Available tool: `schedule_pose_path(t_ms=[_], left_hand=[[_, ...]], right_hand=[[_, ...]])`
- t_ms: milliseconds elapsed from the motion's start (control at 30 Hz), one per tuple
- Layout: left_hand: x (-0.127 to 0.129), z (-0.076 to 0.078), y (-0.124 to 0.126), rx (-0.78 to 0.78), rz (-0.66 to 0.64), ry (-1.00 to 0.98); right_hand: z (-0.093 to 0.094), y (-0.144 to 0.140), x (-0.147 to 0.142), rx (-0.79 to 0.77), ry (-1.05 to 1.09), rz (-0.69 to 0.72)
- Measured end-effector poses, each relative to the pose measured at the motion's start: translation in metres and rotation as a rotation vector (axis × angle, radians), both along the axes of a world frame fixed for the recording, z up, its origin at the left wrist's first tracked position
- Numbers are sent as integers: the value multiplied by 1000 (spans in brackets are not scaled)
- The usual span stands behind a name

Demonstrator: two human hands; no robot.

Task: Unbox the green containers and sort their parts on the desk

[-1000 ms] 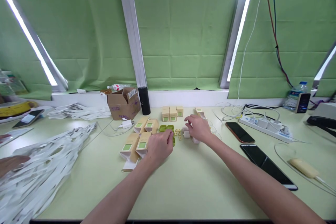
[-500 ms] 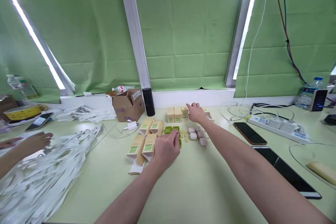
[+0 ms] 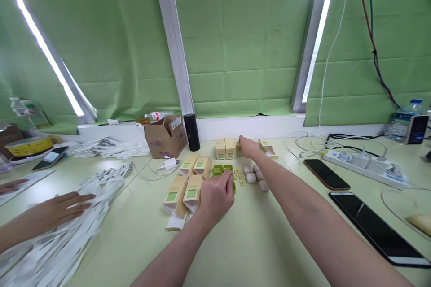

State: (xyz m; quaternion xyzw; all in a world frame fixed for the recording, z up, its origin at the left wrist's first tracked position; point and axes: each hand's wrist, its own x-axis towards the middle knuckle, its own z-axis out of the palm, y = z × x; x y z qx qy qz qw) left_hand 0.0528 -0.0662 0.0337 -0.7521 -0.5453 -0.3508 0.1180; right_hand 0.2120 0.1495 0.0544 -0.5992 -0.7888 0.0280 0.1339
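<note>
I read my right hand (image 3: pixel 249 146) as curled over the third small upright box (image 3: pixel 238 148) in the row of upright boxes (image 3: pixel 226 149); whether the fingers actually grip it I cannot tell, since the hand covers most of that box. My left hand (image 3: pixel 217 195) is loosely bent, fingertips down on the green trays (image 3: pixel 222 169); a firm pinch cannot be confirmed.

All positions below refer to the green trays.
- Just right of them: small yellow tiles (image 3: pixel 237 176), then pale rollers (image 3: pixel 256 176).
- Behind them: the row of upright boxes, near the wall ledge.
- Left of them: four long boxes lying flat (image 3: pixel 188 179), touching one another.
- Further left and behind: an open cardboard carton (image 3: pixel 164 135) and a black cylinder (image 3: pixel 191 125).
- Far left: a heap of white strips (image 3: pixel 60 237) with another person's hand (image 3: pixel 57 210) resting on it.
- Well to the right: two phones (image 3: pixel 377 228) and a power strip (image 3: pixel 363 163).
</note>
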Motion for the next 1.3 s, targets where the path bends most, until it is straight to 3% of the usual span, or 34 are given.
schedule_pose_path(t_ms=[167,300,400,567,700,833,1100,1300], left_hand=[[-4,-1,1,24,-48,-68],[0,1,0,35,-114,-185],[7,4,-3,12,-172,-279],[14,7,-11,-156,-340,-347],[15,3,-12,-368,-547,-389],[15,-6,-9,-452,-636,-388],[11,-3,-5,-454,-640,-443],[10,-3,-4,-402,-545,-363]], right_hand=[[12,-19,8,60,107,-46],[25,-49,28,177,201,-32],[28,-89,46,300,371,127],[6,-174,71,231,512,324],[-26,-213,82,153,547,410],[-42,-219,89,136,547,438],[-33,-211,100,241,376,492],[-32,-202,105,288,401,452]])
